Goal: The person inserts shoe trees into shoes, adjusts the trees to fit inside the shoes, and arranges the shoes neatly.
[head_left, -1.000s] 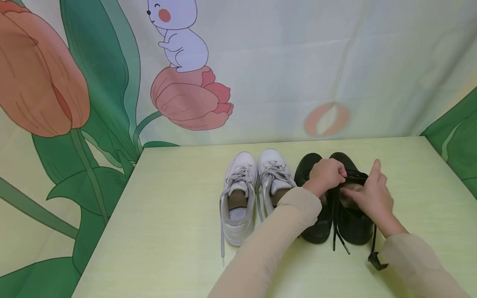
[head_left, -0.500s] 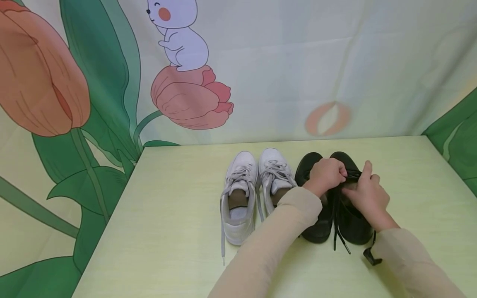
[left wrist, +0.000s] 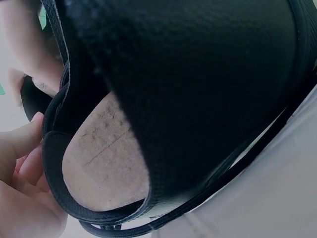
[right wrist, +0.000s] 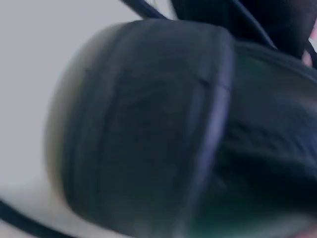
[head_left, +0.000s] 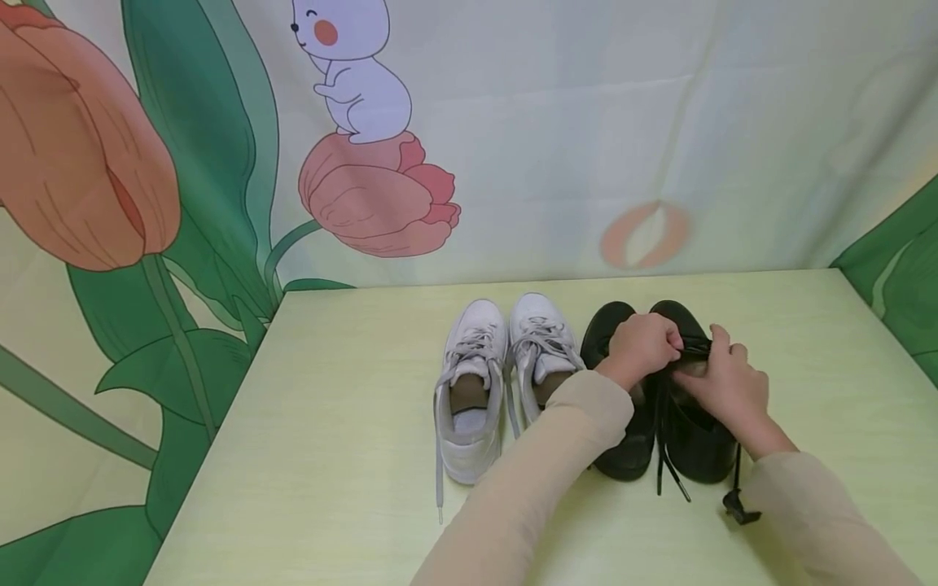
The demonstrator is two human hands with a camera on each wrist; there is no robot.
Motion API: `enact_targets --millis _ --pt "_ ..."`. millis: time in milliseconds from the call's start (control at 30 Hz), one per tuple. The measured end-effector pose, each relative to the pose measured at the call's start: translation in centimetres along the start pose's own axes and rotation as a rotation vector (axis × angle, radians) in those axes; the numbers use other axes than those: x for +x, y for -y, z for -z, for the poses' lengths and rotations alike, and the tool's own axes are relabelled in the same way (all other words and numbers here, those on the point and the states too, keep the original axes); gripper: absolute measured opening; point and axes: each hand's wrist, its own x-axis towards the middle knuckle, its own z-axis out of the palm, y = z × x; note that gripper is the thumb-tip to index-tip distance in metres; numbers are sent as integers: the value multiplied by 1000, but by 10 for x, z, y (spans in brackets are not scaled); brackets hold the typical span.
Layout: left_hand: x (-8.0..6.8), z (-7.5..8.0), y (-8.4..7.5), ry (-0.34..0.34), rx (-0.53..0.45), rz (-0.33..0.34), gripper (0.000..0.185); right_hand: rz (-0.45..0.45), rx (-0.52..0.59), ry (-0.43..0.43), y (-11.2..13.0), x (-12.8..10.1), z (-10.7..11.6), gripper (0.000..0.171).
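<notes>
A pair of black lace-up shoes stands side by side at the right of the head view. My left hand [head_left: 645,348] is over the right-hand black shoe [head_left: 699,448], its curled fingers pinching the black shoelace [head_left: 692,347] at the shoe's opening. From the right, my right hand [head_left: 731,384] grips the same laces, thumb inside and fingers on the outer side. Loose lace ends hang toward the heel. A pale insole [left wrist: 106,158] shows inside a black shoe in the left wrist view. The black heel [right wrist: 148,129] fills the right wrist view, blurred; fingertips are mostly hidden.
A pair of white sneakers [head_left: 472,407] with loose grey laces stands to the left, partly behind the left sleeve [head_left: 528,480]. A small black object [head_left: 740,509] hangs near the right sleeve [head_left: 813,496]. A printed cloth [head_left: 528,163] backs the pale table [head_left: 315,439].
My right hand has moved slightly left, and its fingers have drawn in from a wider spread toward the laces. My left hand has stayed in place.
</notes>
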Motion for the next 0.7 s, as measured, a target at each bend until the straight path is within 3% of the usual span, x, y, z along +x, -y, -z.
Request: enact_targets --millis 167,333,467,700 --pt "0 0 -1 4 8 4 5 150 119 156 -16 0 14 96" --pt "0 -1 0 -4 1 -6 5 174 189 253 -30 0 20 95" --pt "1 -2 0 -7 7 -12 5 157 207 250 -33 2 19 93" --pt "3 -4 1 -6 20 -16 5 159 183 162 -30 2 15 87"
